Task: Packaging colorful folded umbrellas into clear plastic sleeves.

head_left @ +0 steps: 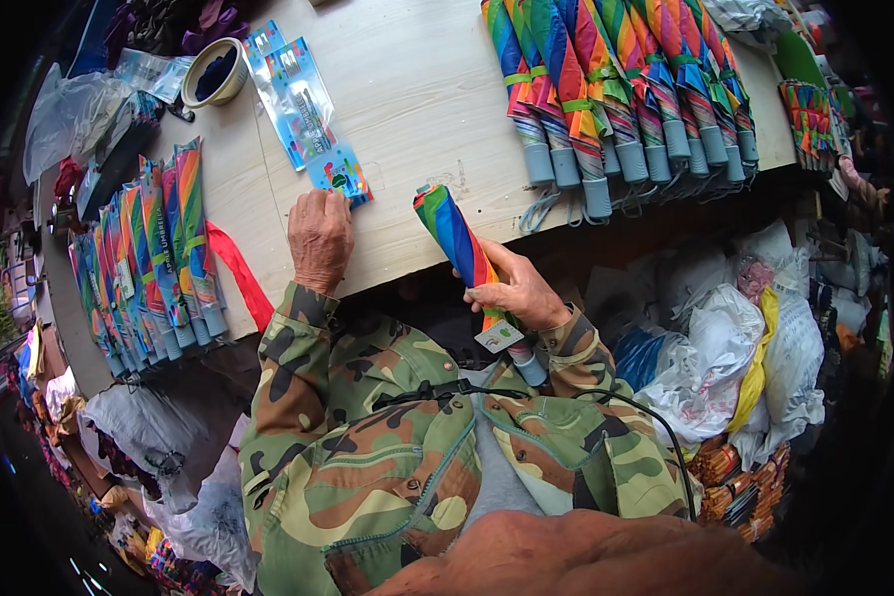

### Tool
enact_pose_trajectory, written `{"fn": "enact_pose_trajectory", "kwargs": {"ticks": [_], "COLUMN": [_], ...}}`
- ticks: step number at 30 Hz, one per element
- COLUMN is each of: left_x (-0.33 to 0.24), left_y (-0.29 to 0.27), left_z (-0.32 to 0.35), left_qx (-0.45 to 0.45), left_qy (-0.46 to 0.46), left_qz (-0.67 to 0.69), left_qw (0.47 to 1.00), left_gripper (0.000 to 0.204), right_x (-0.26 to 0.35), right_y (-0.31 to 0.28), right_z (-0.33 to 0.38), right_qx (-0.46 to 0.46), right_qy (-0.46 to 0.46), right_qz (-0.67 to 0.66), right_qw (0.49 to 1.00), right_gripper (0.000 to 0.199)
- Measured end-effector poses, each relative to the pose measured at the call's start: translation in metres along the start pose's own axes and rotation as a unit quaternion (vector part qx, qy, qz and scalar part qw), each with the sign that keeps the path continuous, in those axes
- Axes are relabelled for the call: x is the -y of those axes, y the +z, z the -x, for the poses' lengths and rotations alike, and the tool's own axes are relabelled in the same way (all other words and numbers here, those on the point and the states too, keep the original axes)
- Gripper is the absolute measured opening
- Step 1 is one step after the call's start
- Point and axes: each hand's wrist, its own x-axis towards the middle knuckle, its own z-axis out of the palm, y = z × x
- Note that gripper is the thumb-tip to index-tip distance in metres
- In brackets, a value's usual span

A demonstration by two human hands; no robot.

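The right hand [517, 286] is wrapped around a folded rainbow umbrella [455, 230], which pokes over the near edge of the bench [397, 99]. Its fingers hide part of it. A white tag [499, 336] by the grey handle [529, 370] has marks too small to read. The left hand [321, 238] is curled at the end of some blue plastic sleeves [306, 111] with dark letters down them. Its fingertips are hidden, so I can't tell if it grips. More umbrellas [159, 253] overlap by the near left corner, some with writing.
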Motion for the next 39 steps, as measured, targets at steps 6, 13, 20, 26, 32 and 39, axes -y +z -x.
{"fn": "enact_pose_trajectory", "kwargs": {"ticks": [6, 13, 20, 26, 32, 39], "left_x": [-0.026, -0.016, 0.016, 0.024, 0.029, 0.023], "left_y": [0.0, 0.0, -0.015, -0.016, -0.01, -0.018], "left_z": [0.0, -0.006, -0.023, -0.024, -0.022, -0.03], "left_qx": [0.056, 0.1, 0.282, 0.275, 0.269, 0.303], "left_qy": [-0.057, -0.121, -0.317, -0.299, -0.263, -0.304], "left_qz": [0.077, 0.199, 0.559, 0.577, 0.547, 0.585], "left_qw": [0.994, 0.967, 0.712, 0.709, 0.748, 0.688], "left_gripper": [0.014, 0.013, 0.019, 0.02, 0.026, 0.028], "right_x": [-0.002, 0.013, 0.007, 0.014, 0.005, 0.011], "right_y": [0.007, 0.032, 0.025, 0.024, 0.02, 0.008], "right_z": [-0.005, -0.041, -0.05, -0.041, -0.046, -0.044], "right_qx": [-0.02, -0.09, -0.117, -0.107, -0.086, -0.108], "right_qy": [-0.177, -0.267, -0.215, -0.298, -0.367, -0.367], "right_qz": [0.179, 0.447, 0.558, 0.507, 0.649, 0.773], "right_qw": [0.967, 0.849, 0.793, 0.802, 0.661, 0.506], "right_gripper": [0.081, 0.078, 0.078, 0.075, 0.068, 0.059]}}
